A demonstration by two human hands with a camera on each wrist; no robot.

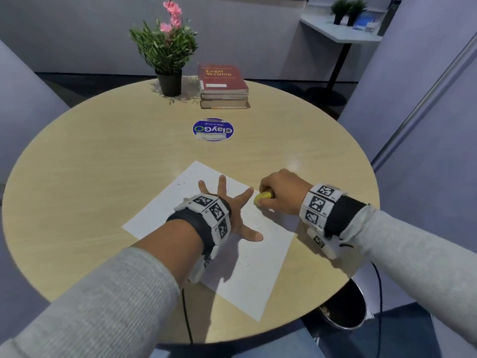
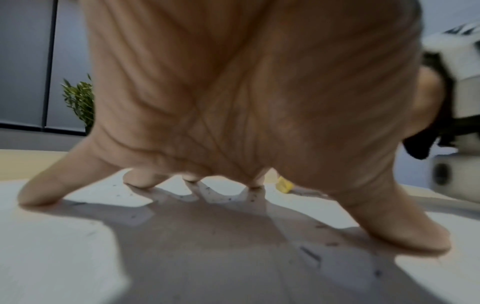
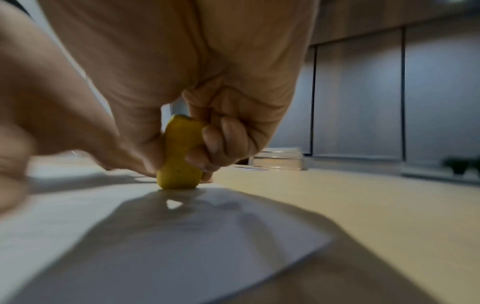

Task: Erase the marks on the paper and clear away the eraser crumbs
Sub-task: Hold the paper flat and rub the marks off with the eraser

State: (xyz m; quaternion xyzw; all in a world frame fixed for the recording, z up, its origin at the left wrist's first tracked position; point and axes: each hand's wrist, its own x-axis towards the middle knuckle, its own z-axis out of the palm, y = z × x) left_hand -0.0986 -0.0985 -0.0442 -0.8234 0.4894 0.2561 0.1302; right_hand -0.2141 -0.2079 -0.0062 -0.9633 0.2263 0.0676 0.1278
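Observation:
A white sheet of paper [image 1: 165, 210] lies slanted on the round wooden table [image 1: 103, 156]. My left hand [image 1: 227, 202] presses on it with straight, spread fingers; in the left wrist view the fingertips [image 2: 39, 197] stand on the paper [image 2: 52, 246] among dark eraser crumbs [image 2: 309, 253]. My right hand [image 1: 278, 192] pinches a yellow eraser [image 1: 262, 197] near the sheet's right edge. The right wrist view shows the eraser [image 3: 179, 156] upright between thumb and fingers, its lower end on the paper [image 3: 155, 246]. Faint marks [image 1: 180, 182] remain at the far corner.
A potted plant with pink flowers [image 1: 166, 50] and a stack of books [image 1: 223, 86] stand at the table's far side. A round blue sticker [image 1: 213, 129] lies mid-table. A metal bin [image 1: 343, 306] sits on the floor below the right table edge.

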